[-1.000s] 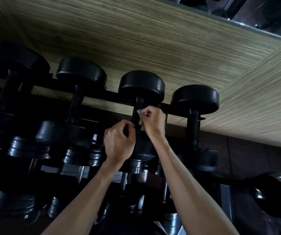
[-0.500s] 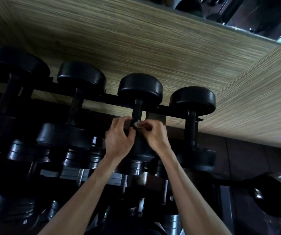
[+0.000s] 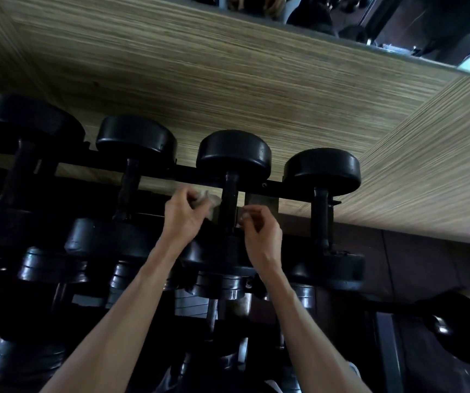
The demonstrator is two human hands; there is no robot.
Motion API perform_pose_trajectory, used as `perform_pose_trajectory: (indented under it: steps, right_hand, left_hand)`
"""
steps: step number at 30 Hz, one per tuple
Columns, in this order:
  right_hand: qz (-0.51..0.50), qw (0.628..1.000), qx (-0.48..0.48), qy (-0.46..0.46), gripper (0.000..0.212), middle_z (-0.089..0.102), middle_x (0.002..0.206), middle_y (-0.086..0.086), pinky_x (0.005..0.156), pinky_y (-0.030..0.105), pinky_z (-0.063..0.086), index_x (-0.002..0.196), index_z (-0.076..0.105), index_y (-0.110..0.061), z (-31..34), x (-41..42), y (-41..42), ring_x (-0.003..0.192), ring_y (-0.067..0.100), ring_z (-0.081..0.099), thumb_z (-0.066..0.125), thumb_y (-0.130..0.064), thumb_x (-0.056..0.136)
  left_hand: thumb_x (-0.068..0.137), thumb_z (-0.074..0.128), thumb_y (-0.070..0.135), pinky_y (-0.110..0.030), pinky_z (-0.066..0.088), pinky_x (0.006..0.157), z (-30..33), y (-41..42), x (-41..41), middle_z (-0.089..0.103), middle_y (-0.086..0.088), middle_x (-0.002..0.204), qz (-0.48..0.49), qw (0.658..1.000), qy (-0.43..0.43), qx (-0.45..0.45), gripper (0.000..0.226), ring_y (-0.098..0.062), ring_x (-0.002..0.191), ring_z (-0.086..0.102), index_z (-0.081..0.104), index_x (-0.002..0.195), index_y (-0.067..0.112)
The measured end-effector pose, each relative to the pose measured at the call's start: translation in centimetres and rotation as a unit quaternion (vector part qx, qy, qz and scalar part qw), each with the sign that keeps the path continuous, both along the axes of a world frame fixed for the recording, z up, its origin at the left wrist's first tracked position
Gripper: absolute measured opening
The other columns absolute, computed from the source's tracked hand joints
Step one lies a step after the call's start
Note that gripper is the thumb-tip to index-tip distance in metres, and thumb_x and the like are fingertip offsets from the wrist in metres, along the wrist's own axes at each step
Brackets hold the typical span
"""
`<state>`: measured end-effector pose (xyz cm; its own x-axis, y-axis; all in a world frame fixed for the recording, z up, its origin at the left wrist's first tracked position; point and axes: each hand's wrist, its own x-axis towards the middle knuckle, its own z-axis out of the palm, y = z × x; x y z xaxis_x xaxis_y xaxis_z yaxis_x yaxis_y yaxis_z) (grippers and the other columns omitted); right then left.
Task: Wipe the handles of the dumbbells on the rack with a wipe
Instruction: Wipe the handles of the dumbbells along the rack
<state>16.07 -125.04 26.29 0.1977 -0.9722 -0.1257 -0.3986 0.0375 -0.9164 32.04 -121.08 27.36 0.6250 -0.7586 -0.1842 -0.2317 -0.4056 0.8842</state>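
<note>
- The left hand (image 3: pixel 184 215) is pinching the crumpled wipe (image 3: pixel 209 204) just left of the dumbbell handle (image 3: pixel 229 204).
- The right hand (image 3: pixel 259 232) is pinching the wipe's other end, right of that handle.
- The dumbbell is sitting on the rack (image 3: pixel 287 191) against a wood-grain wall (image 3: pixel 228 89).

Black dumbbells (image 3: pixel 234 194) resting in a row across rack (image 3: pixel 188 177), round heads outward, handles exposed. Pale crumpled wipe (image 3: pixel 209 204) looped behind third handle (image 3: pixel 229 205).
</note>
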Motion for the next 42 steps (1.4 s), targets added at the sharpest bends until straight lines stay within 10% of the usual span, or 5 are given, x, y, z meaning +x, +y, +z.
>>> perform_pose_trajectory:
  steps: [18,23,28,36,42]
  right_hand:
    - [-0.058,0.998,-0.009,-0.014,0.020,0.068,0.068,0.002,0.046,0.038,0.045,0.090,0.069,-0.017,-0.1,0.9,0.9,0.048,0.017,0.053,0.053,-0.009,0.100]
    - [-0.052,0.998,0.016,-0.015,0.020,0.070,0.071,0.000,0.054,0.044,0.053,0.091,0.068,-0.020,-0.1,0.8,1.0,0.059,0.026,0.064,0.053,-0.012,0.101]
    - [-0.060,0.998,0.006,-0.006,0.020,0.069,0.068,0.001,0.057,0.049,0.053,0.090,0.068,-0.018,-0.2,1.0,1.0,0.060,0.028,0.065,0.052,-0.011,0.100]
    - [-0.047,0.999,-0.012,-0.005,0.019,0.070,0.070,0.000,0.050,0.042,0.051,0.091,0.068,-0.015,-0.2,0.8,1.0,0.056,0.024,0.062,0.052,-0.011,0.100]
    - [-0.039,0.999,0.002,-0.011,0.019,0.070,0.071,0.003,0.048,0.048,0.049,0.092,0.068,-0.016,-0.1,0.7,1.1,0.057,0.030,0.061,0.052,-0.011,0.100]
  left_hand:
    - [0.093,0.065,0.028,-0.036,0.057,0.078,-3.1,-5.9,0.2,0.074,-0.002,0.085,-0.012,0.993,0.119,0.017,0.011,-0.021,0.086,0.071,0.073,0.087,0.024]
    - [0.095,0.063,0.015,-0.006,0.042,0.055,-2.5,-8.2,-1.0,0.065,-0.003,0.085,0.080,0.989,0.127,0.016,0.007,-0.014,0.081,0.062,0.066,0.097,0.009]
    - [0.090,0.059,0.013,-0.038,0.056,0.085,-3.4,-7.1,0.3,0.070,-0.012,0.092,0.019,0.972,0.232,0.026,0.009,-0.025,0.088,0.069,0.062,0.095,0.006]
    - [0.097,0.059,0.015,-0.005,0.043,0.055,-2.6,-5.5,-1.3,0.062,0.008,0.085,-0.004,0.997,0.067,0.049,0.006,-0.002,0.076,0.060,0.055,0.096,0.012]
    - [0.098,0.057,0.014,-0.023,0.045,0.067,-2.6,-7.1,0.2,0.061,-0.001,0.084,-0.037,0.995,0.072,0.050,0.015,-0.021,0.082,0.062,0.048,0.086,0.017]
